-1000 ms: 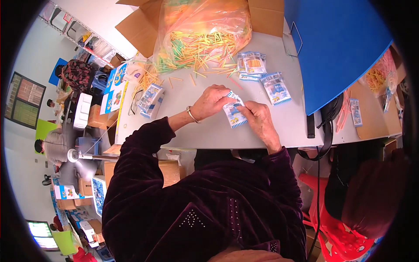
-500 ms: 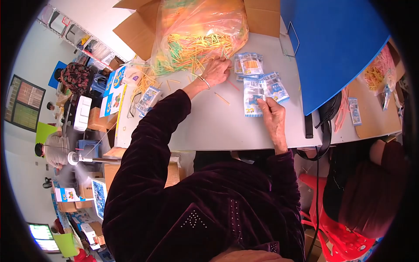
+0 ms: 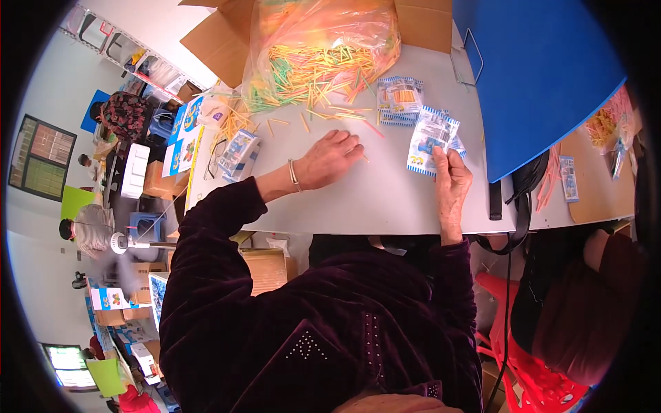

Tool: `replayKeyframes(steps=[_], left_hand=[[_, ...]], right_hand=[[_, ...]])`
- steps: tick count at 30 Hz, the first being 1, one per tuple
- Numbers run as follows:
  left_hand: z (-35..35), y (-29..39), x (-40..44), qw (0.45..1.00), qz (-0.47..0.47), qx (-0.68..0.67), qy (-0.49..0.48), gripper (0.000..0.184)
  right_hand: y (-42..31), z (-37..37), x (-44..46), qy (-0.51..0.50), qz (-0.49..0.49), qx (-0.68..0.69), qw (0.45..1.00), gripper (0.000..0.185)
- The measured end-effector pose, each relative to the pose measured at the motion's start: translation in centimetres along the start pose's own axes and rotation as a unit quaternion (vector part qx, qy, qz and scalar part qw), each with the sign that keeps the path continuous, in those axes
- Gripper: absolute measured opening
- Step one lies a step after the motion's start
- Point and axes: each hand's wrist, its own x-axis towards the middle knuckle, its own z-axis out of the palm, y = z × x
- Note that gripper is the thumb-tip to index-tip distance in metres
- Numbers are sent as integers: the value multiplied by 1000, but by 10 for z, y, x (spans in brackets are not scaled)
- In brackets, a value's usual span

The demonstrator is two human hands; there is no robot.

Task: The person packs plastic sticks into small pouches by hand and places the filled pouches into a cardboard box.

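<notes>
My left hand (image 3: 329, 161) is low over the table with its fingers curled together, and the tip of a thin stick (image 3: 365, 158) shows at the fingertips. My right hand (image 3: 451, 179) pinches the lower right part of a blue-and-white printed packet (image 3: 424, 143). That packet overlaps another one lying beneath it. Just behind it lie more packets (image 3: 401, 96) in a pile. A large clear bag (image 3: 323, 69) full of yellow, green and pink sticks stands beyond my left hand, with loose sticks (image 3: 305, 123) in front of it.
Brown carton flaps (image 3: 213, 51) flank the bag. At left are packets (image 3: 239, 153), glasses (image 3: 214, 158) and loose sticks. A blue panel (image 3: 537, 76) rises at the right, with black straps (image 3: 525, 193) below it. A person in dark red (image 3: 582, 316) sits at the right; other people are at far left.
My left hand has come back from the sticks by the bag toward the front, onto the single stick. My right hand has shifted the packet slightly right and back, and tilted it.
</notes>
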Motion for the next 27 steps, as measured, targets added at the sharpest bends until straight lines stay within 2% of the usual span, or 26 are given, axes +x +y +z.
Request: replayKeyframes(steps=[4,5,7,8,10,11,13,14,16,20,22,23,25,27], left_hand=[[17,-8,9,995,-17,42,-84,25],[23,-17,11,996,-18,42,-81,25],[31,-34,21,992,-17,99,80,15],[34,-39,24,992,-14,98,83,15],[25,-42,34,969,-114,215,26,10],[23,-41,38,969,-115,216,26,10],[25,-35,47,988,-85,85,100,9],[27,-35,49,988,-87,86,99,9],[32,-37,52,991,-96,86,18,11],[37,-43,49,995,-77,47,42,14],[28,-39,42,997,-77,7,-1,16],[27,-40,36,997,-76,9,-2,16],[25,-42,22,998,-7,46,32,17],[18,-41,9,997,-4,68,41,17]], right_hand=[[-2,5,1,18,11,2,1000,24],[-1,5,1,17,9,0,1000,24],[5,3,1,31,-31,-12,999,26],[7,1,1,34,-33,-14,999,26],[11,-1,1,35,-26,-26,999,25],[11,-1,1,34,-26,-25,999,25],[11,1,2,23,-30,-20,999,23],[9,3,3,20,-30,-19,999,23],[7,3,2,28,-33,-26,999,23],[6,1,1,34,-39,-21,998,24],[3,2,0,37,-26,-15,999,24],[4,2,0,37,-26,-13,999,24],[9,1,1,28,-40,-14,999,24],[9,2,1,27,-36,-16,999,24]])
